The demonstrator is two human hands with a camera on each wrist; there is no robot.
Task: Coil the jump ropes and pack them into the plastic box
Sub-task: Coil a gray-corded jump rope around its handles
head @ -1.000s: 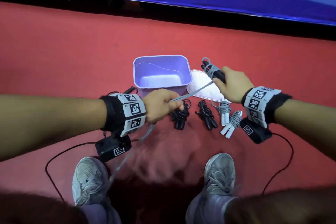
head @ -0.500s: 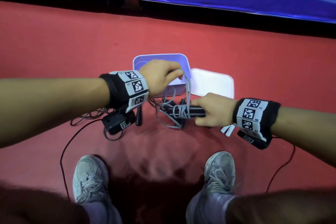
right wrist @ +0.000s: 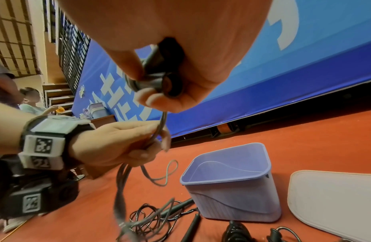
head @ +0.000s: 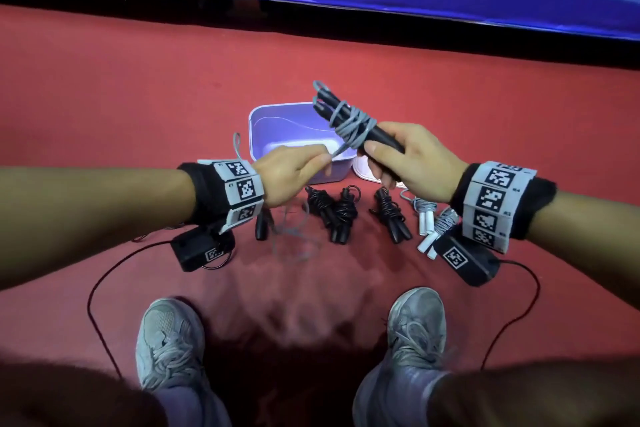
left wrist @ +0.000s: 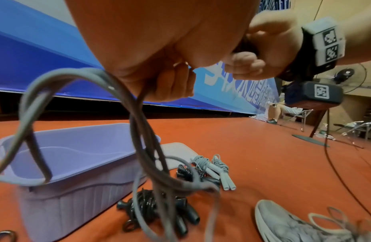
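Observation:
My right hand (head: pixel 388 163) grips the two black handles (head: pixel 375 140) of a jump rope, raised over the purple plastic box (head: pixel 263 121). Several turns of its grey cord (head: pixel 349 123) are wound round the handles. My left hand (head: pixel 311 163) pinches the loose grey cord (left wrist: pixel 143 131) just left of the handles; the rest of it hangs in loops down to the floor. In the right wrist view the handle ends (right wrist: pixel 170 81) show inside my fist, and the left hand (right wrist: pixel 139 144) holds the cord below them. The box (right wrist: pixel 228 180) is empty.
Coiled ropes lie on the red floor in front of the box: black bundles (head: pixel 332 211) (head: pixel 391 215) and grey-white ones (head: pixel 433 222). An uncoiled black rope (right wrist: pixel 151 217) lies left of them. The white lid (head: pixel 363 170) lies right of the box. My shoes (head: pixel 169 343) (head: pixel 415 329) stand nearer.
My right hand has lifted the handles from low beside the bundles up over the box. My left hand has come down and back from over the box, drawing the cord.

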